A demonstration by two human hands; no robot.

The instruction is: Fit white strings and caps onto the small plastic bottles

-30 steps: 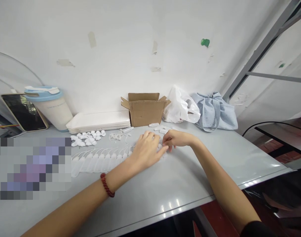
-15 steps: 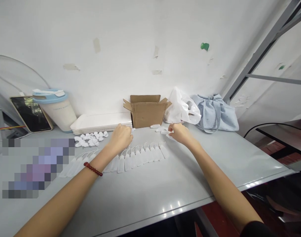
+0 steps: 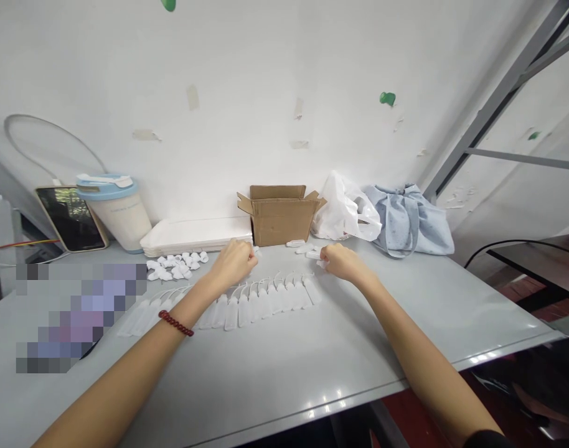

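Observation:
My left hand [image 3: 234, 261], with a red bead bracelet at the wrist, is closed above the table by the stack's right end. A bit of white shows at its fingertips, too small to name. My right hand [image 3: 344, 262] pinches a small translucent white piece [image 3: 314, 255], right of the box. Other small white pieces [image 3: 295, 244] lie beside it, before the box. Below the hands runs a row of flat translucent tags [image 3: 266, 300] with thin string loops, partly hidden by my left forearm. A pile of small white folded pieces [image 3: 172, 266] lies left of my left hand.
Along the wall stand a phone [image 3: 72, 218], a blue-lidded cup [image 3: 119, 214], a stack of flat white packs [image 3: 195, 235], an open cardboard box [image 3: 284, 218], a white plastic bag [image 3: 338, 208] and a light blue cloth bag [image 3: 410, 218]. A pixelated patch covers the table's left side.
The view has shifted slightly, so everything appears a little lower and most things farther right. My hands stay closed in nearly the same places; the right one still holds the white piece.

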